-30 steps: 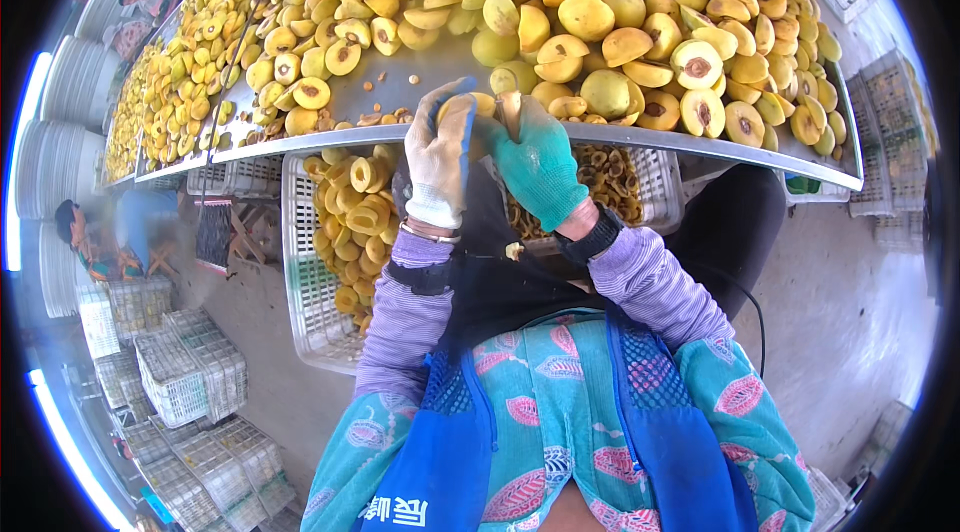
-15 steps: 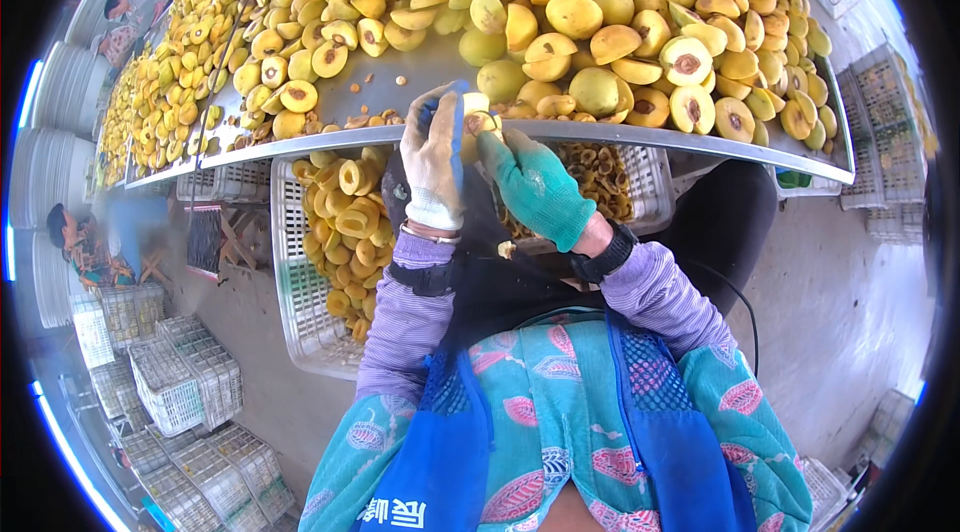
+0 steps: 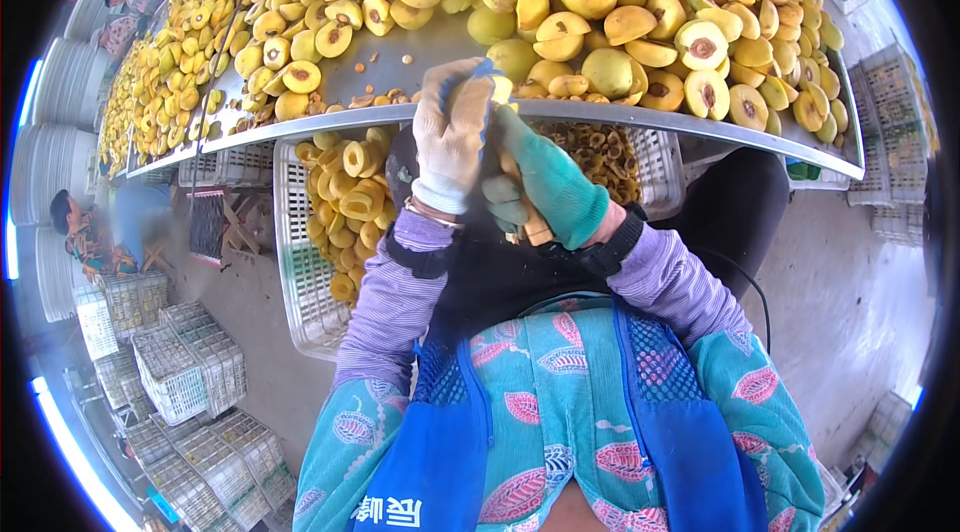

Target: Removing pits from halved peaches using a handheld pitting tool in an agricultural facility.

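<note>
Flanking the gloved hands, white slatted crates (image 3: 300,262) hold yellow fruit halves (image 3: 345,207).

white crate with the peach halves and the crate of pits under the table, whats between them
In the head view, the two gloved hands: the left hand and right hand, raised together, fill the gap between the white crate and the pit crate.

Single head fisheye view, looking steeply down, close over table edge (image 3: 640,122).

Yellow peach halves (image 3: 600,12), white left glove (image 3: 452,137), green right glove (image 3: 548,182), lilac striped sleeves (image 3: 390,307)
</note>
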Available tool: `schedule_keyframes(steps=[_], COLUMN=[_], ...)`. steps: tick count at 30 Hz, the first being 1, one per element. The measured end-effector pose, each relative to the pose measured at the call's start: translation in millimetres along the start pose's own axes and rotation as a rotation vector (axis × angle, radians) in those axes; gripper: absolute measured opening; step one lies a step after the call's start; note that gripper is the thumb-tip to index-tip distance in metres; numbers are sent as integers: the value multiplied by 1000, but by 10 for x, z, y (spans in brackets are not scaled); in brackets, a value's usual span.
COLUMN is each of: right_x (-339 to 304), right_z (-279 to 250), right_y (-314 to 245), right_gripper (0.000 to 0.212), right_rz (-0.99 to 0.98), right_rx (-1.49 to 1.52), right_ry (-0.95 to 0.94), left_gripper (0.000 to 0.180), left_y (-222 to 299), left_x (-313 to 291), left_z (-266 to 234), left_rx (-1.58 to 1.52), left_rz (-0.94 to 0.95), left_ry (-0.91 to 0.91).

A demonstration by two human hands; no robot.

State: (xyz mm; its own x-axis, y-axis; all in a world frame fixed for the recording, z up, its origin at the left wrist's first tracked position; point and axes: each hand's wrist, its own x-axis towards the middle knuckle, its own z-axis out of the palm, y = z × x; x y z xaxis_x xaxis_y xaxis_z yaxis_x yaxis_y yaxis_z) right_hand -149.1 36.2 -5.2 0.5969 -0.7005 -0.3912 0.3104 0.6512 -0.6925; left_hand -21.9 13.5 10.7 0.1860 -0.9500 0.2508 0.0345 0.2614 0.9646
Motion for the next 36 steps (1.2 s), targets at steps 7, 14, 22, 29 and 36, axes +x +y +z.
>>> schedule_keyframes(steps=[7,14,22,29,36], right_x=[-96,-261,-300,-166,-218], right_z=[179,118,-49,34,124], right_y=[74,24,-3,157,124], right_gripper=[43,43,44,42,43], right_rz=[167,137,207,324,224], right_rx=[683,335,350,850,985], right_ry=[-377,-246,-336,-657,-841], left_gripper=[23,33,45,33,43], left_y=[-135,-4,-32,-22,232], left_x=[-29,-72,-125,-241,-150], left_z=[-157,-21,46,-77,-2], left_rx=[-69,-429,-285,-348,-344], left_rz=[-164,-473,-481,-419,-349], left_ry=[-139,-307,-238,-92,-189])
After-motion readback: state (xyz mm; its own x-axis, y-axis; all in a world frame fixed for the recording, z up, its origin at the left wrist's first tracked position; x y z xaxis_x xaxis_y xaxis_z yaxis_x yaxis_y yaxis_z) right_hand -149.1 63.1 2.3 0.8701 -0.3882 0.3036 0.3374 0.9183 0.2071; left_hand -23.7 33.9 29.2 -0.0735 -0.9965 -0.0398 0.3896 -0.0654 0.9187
